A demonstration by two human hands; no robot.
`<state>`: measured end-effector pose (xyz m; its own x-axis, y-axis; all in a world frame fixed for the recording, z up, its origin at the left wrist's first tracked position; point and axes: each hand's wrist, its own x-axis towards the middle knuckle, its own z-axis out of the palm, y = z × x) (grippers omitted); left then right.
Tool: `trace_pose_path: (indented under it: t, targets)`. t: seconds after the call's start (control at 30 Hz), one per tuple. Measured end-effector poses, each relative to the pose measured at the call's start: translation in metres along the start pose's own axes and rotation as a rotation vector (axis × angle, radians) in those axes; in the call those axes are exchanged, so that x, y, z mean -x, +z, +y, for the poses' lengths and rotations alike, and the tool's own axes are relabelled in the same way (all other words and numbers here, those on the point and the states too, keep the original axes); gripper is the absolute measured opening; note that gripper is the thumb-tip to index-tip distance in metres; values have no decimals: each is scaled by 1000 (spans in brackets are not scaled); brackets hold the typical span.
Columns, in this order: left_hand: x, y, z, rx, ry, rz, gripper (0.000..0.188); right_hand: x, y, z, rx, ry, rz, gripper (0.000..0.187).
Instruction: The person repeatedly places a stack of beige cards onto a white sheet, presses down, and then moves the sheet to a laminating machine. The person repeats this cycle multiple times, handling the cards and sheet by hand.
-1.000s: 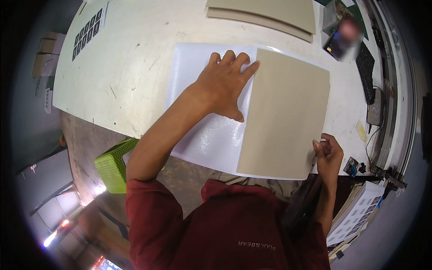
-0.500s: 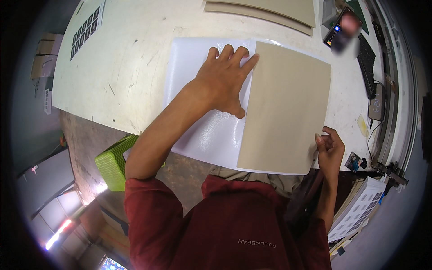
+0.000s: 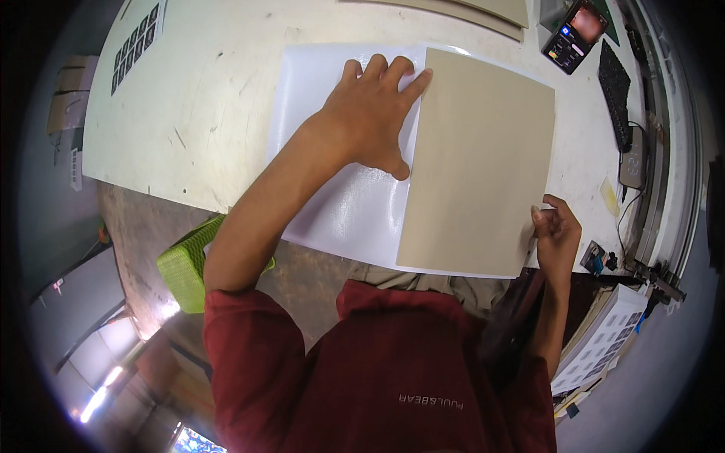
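A beige-grey cardboard sheet (image 3: 479, 166) lies on the right part of a larger glossy white sheet (image 3: 343, 215) at the table's near edge. My left hand (image 3: 370, 117) rests over the white sheet with its fingers spread. Its index fingertip and thumb tip meet the cardboard's left edge, one high and one lower down. At the lower right edge of the cardboard, my right hand (image 3: 557, 230) has curled fingers, with the thumb against that edge. Part of its grip is hidden from view.
More cardboard sheets (image 3: 453, 15) lie at the far side of the white table (image 3: 196, 106). A phone (image 3: 575, 36), a black keyboard (image 3: 615, 94) and a digital clock (image 3: 633, 158) line the right. A green basket (image 3: 181, 268) stands below left; printed sheets (image 3: 604, 340) are stacked lower right.
The whole view has shifted slightly, so the table and sheets appear a little higher. Both hands keep nearly the same places on the cardboard.
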<state>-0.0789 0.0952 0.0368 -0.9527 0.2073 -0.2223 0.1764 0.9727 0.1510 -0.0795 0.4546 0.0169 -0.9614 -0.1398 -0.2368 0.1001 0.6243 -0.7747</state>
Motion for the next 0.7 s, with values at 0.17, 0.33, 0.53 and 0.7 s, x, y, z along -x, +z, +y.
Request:
trace_pose_path:
  t: [0.17, 0.33, 0.53, 0.7]
  targets:
    - [-3, -5, -4, -3, 49, -39, 126, 2, 1, -1, 9, 9, 28, 25]
    - [-5, -3, 13, 32, -20, -13, 135, 9, 2, -14, 515, -262, 194, 28]
    - [-4, -4, 29, 37, -126, -25, 143, 39, 44, -59, 519, -576, 19, 42]
    - [48, 11, 39, 90, 13, 301, 140, 35, 60, -48, 557, -574, -159, 53]
